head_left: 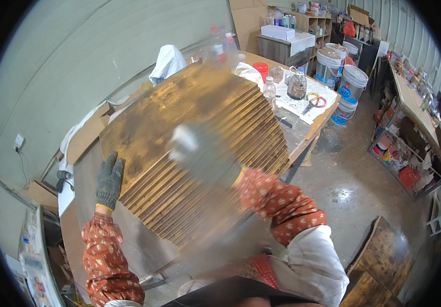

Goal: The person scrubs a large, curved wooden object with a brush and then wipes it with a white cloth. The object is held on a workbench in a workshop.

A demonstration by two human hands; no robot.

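Observation:
A brown and gold wooden panel (154, 110) with dark stain patches lies across the worktable in front of me. Its near and right part is a stepped band of parallel grooved slats (246, 135). My left hand (109, 183), in a dark grey knitted glove, rests at the panel's left edge with its fingers stretched out. Over the middle, where the smooth face meets the slats, is my right hand (207, 156), gloved alike and smeared by motion. It grips a white wad (183, 139), seemingly cloth, against the panel or just above it.
On the table's far right corner stand a dark-filled jar (297, 86), a clear bottle (269, 91), a red container (261, 70) and scissors (316, 102). Buckets (353, 82) are stacked beyond. A cluttered bench (420, 97) runs along the right; mottled boards (384, 256) lie at lower right.

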